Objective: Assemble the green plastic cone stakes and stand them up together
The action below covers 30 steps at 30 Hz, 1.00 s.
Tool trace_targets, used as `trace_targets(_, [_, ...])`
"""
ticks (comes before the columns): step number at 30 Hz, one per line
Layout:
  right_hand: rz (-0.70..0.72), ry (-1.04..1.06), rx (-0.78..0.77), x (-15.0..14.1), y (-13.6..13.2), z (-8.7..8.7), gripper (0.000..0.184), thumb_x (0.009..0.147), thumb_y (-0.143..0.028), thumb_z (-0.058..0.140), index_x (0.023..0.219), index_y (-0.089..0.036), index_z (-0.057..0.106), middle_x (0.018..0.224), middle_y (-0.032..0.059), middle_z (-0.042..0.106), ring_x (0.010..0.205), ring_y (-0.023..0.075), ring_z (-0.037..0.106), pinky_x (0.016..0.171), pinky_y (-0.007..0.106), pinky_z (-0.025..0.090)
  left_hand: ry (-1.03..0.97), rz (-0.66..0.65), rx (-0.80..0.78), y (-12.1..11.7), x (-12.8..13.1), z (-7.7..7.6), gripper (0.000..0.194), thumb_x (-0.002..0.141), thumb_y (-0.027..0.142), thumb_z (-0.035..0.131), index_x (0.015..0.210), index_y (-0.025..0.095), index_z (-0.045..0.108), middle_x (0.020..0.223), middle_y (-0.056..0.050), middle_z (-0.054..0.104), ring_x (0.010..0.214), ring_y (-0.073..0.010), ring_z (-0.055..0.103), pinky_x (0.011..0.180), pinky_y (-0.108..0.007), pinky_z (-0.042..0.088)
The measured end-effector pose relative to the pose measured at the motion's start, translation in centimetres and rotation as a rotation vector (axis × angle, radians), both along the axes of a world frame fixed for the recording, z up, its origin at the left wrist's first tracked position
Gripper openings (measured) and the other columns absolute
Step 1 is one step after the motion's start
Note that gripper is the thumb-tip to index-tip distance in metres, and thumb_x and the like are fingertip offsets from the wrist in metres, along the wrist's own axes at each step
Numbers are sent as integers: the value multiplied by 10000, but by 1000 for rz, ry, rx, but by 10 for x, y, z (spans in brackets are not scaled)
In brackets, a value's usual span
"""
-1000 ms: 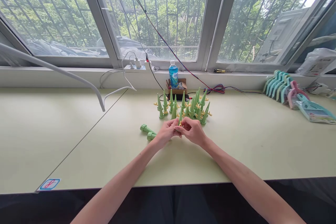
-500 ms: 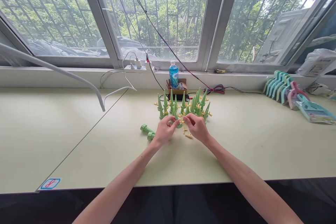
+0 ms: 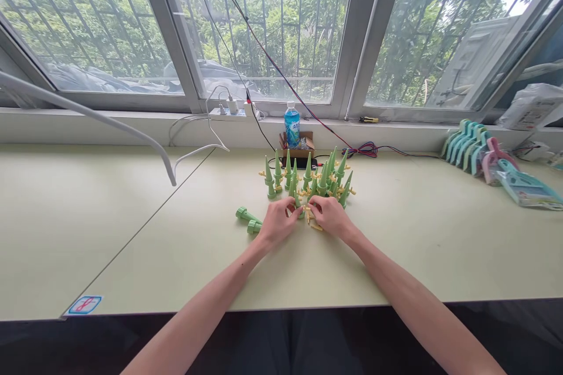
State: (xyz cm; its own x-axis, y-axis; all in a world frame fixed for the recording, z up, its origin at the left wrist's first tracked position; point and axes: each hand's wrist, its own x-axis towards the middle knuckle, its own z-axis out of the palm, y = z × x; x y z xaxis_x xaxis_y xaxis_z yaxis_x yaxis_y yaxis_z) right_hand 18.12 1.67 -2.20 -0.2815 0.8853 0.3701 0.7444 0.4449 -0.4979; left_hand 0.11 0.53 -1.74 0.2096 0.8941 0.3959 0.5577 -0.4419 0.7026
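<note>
My left hand is closed around a green plant watering spike, its pointed end upward. Close on its right, my right hand pinches a small yellow valve against the side of that spike. Whether the valve sits inside the spike cannot be made out. Below the fingertips, a loose yellow valve lies on the table. Several upright green spikes with yellow valves stand just behind my hands. Left of my left hand, two green spikes lie on their sides, partly hidden by it.
A blue bottle stands in a small cardboard box at the back. Bundled cables lie right of it. Pastel hangers and a packaged dustpan are far right. A white curved tube reaches in from the left.
Both hands have come slightly lower and nearer the table with the spike and valve. The right hand's fingers have moved a little closer to the spike.
</note>
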Motion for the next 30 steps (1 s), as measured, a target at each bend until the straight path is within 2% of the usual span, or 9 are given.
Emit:
trace_targets(4, [-25, -27, -19, 1, 0, 1, 202, 909, -222, 463, 782, -185, 615, 658, 16, 634, 556, 132, 517, 546, 227, 310, 80, 8, 8, 0, 0, 0, 217, 854, 287, 565, 667, 180, 540, 696, 8, 629, 575, -119, 481, 588, -247, 368])
trace_targets(9, [-30, -43, -33, 2, 1, 0, 198, 910, -225, 463, 776, -190, 605, 655, 12, 631, 560, 136, 523, 548, 227, 312, 128, 34, 22, 2, -1, -3, 178, 856, 283, 558, 711, 180, 580, 712, -2, 648, 577, -128, 501, 591, -255, 383])
trace_targets(12, [-36, -42, -33, 2, 1, 0, 203, 909, -231, 465, 768, -192, 605, 652, 13, 632, 566, 140, 531, 546, 227, 309, 112, 38, 4, 2, -1, -2, 154, 856, 322, 571, 825, 185, 634, 724, -3, 659, 571, -130, 512, 597, -255, 400])
trace_targets(16, [-51, -37, -33, 1, 0, 2, 219, 910, -236, 463, 753, -189, 609, 632, 17, 625, 550, 141, 530, 541, 230, 308, 36, 58, 2, 3, -5, 5, 251, 898, 401, 509, 877, 190, 644, 698, 4, 649, 495, -111, 480, 560, -246, 397])
trace_targets(20, [-60, -15, -48, 1, -1, 3, 244, 920, -234, 439, 749, -185, 606, 599, 17, 605, 514, 136, 523, 522, 230, 301, 13, 187, 43, 6, -12, 10, 204, 900, 340, 491, 863, 195, 630, 517, 39, 530, 479, -126, 481, 559, -237, 393])
trace_targets(23, [-58, 4, -50, 0, -2, 3, 254, 925, -238, 431, 742, -184, 599, 588, 14, 594, 503, 133, 517, 516, 229, 299, 89, 271, 55, 7, -16, 10, 154, 876, 247, 486, 901, 203, 632, 488, 47, 483, 493, -142, 483, 573, -245, 388])
trace_targets(27, [-47, 16, -53, 0, -2, 3, 257, 925, -250, 434, 731, -183, 590, 581, 11, 585, 497, 130, 503, 514, 230, 299, 215, 281, 18, 5, -16, 10, 271, 880, 149, 394, 1014, 199, 624, 547, 12, 544, 577, -176, 542, 586, -260, 381])
trace_targets(30, [-41, 18, -46, 0, -2, 3, 259, 921, -254, 437, 722, -182, 586, 586, 13, 588, 506, 131, 501, 516, 231, 302, 295, 282, 8, 3, -15, 11, 276, 863, 128, 403, 1004, 198, 630, 744, -37, 643, 666, -182, 584, 607, -267, 386])
